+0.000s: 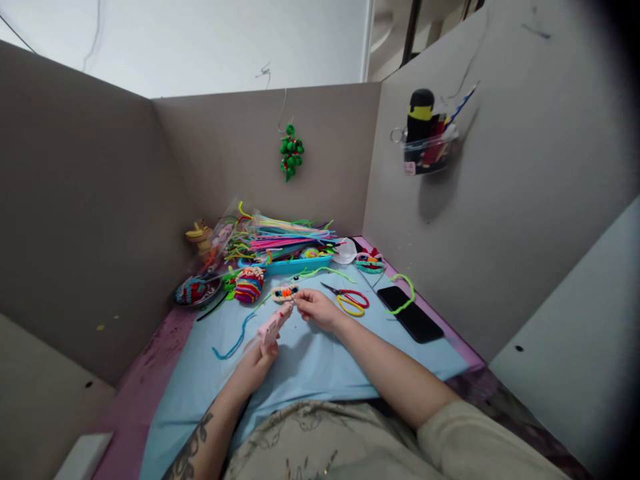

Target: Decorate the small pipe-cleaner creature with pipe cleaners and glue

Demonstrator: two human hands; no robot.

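Left hand [257,360] wrapped around pink glue gun [273,327], nozzle touching small fuzzy craft piece [284,292] on blue desk [320,360]. Right hand [315,308] fingers pinching craft piece's edge. Scissors [350,299] just beside, black phone [410,312] farther right.

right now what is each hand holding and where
Left hand grips the pink glue gun by its handle; right hand pinches the small craft piece at its edge.

We see bare forearms, a dark tattoo on the left forearm [193,445], a beige sleeve [480,447] on the right.
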